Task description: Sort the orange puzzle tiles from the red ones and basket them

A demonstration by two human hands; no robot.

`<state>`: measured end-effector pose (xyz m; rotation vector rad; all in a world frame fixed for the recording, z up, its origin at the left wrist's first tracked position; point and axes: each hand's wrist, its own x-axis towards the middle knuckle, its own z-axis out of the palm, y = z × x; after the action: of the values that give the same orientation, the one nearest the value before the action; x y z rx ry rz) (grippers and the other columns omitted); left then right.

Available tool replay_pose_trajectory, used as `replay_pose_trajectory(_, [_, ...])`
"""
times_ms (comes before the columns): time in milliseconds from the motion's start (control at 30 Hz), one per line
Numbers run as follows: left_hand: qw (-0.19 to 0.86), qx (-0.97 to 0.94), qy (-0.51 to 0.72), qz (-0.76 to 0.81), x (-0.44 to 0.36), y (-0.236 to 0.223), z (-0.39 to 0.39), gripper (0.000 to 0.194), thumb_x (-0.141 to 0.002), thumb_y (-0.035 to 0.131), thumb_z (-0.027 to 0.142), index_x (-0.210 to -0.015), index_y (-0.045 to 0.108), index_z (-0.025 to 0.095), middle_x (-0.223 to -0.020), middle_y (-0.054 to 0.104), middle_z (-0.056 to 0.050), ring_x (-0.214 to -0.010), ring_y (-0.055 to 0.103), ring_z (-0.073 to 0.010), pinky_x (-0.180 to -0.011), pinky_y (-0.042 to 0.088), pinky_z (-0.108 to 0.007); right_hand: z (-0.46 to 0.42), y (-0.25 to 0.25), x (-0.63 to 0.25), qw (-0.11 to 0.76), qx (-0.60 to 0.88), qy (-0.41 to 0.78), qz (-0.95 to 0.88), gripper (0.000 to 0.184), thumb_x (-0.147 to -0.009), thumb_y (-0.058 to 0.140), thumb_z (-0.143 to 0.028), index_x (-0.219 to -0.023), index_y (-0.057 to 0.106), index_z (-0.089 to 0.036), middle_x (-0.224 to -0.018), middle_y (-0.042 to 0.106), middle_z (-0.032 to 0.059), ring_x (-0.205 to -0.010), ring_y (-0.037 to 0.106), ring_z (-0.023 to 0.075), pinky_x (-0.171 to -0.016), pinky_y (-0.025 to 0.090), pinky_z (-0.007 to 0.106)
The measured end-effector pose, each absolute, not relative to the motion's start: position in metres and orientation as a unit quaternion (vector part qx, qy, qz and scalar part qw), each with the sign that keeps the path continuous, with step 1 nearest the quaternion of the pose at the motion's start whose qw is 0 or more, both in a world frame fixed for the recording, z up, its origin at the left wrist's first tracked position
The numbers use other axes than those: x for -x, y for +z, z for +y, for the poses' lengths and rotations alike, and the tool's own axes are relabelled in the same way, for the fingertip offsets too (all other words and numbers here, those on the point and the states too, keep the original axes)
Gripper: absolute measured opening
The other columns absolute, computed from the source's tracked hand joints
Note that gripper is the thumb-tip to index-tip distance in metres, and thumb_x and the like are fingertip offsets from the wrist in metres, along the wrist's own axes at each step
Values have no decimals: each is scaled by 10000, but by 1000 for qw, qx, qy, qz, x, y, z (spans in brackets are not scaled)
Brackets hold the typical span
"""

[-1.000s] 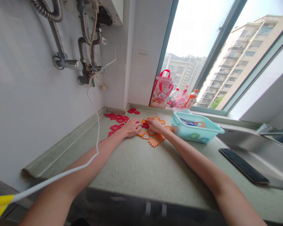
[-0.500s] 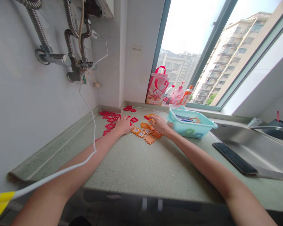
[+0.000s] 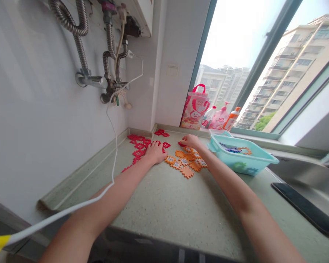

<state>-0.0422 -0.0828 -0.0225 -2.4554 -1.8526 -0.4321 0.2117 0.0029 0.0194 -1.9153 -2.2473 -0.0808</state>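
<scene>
Red puzzle pieces [image 3: 138, 144] lie scattered on the green countertop [image 3: 164, 204] near the back wall. Several orange pieces [image 3: 188, 164] lie just to their right. My left hand [image 3: 155, 152] rests flat on the counter with its fingers spread over the red pieces. Farther back, my right hand [image 3: 191, 140] reaches past the orange pieces, its fingertips on a red piece [image 3: 182, 144]. I cannot tell whether it grips that piece. A turquoise basket [image 3: 242, 160] with a few coloured pieces inside stands right of my right forearm.
A pink gift bag [image 3: 196, 111] and bottles [image 3: 222, 118] stand on the window sill. A black phone [image 3: 307, 208] lies by the steel sink [image 3: 312, 175] at right. A white cable [image 3: 109, 146] hangs from the wall pipes [image 3: 98, 76] across the counter's left edge.
My left hand has slid left onto the red pieces. My right hand has moved farther back, from the orange pieces to a red piece near the sill. The camera view has shifted.
</scene>
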Motion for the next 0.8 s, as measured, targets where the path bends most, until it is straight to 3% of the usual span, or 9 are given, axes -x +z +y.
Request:
replay_pose_trajectory(200, [8,797,-147,-585,43,-22,-84,680,-1063,522,498,-1660,525,170,-1727,467,-212,-1629,390,-371,-1325,329,-555,0,14,-173,95,620,-10,-779,311,-971,687,-333,-1173,894,-218,-1117,871,144,-1034,811,287,-897,553,305])
replay_pose_trajectory(333, [-5,832,-144,-536,44,-26,-80,581,-1101,491,438,-1663,543,301,-1791,403,-133,-1681,314,-368,-1348,281,-590,-7,12,-168,107,584,12,-805,386,-1057,605,-434,-1199,885,-209,-1176,859,165,-1091,804,310,-954,555,343])
replay_pose_trajectory(467, [5,835,-179,-521,44,-29,-77,620,-1072,541,399,-1651,522,176,-1734,469,-198,-1630,404,-377,-1324,341,-574,-16,10,-178,106,522,67,-844,440,-1018,694,-589,-1291,850,-282,-1228,861,68,-1067,803,244,-935,562,284])
replay_pose_trajectory(567, [16,839,-197,-506,44,-28,-75,594,-1046,572,364,-1585,562,115,-1652,556,-217,-1557,499,-353,-1304,391,-505,-20,7,-182,111,508,83,-850,449,-977,766,-564,-1283,842,-246,-1213,860,73,-1028,804,235,-902,570,279])
replay_pose_trajectory(733, [18,882,-185,-433,45,-25,-72,509,-1034,549,242,-1533,639,193,-1562,678,-101,-1447,619,-230,-1256,442,-335,-23,4,-188,125,519,67,-843,483,-954,795,-376,-1409,760,-219,-1276,831,84,-1054,790,218,-927,568,276])
replay_pose_trajectory(800, [22,889,-174,-423,45,-25,-72,523,-1033,539,231,-1545,646,226,-1518,719,-71,-1387,665,-224,-1223,470,-340,-28,3,-195,127,528,48,-838,477,-939,796,-350,-1398,766,-223,-1276,817,99,-1050,783,232,-957,566,306])
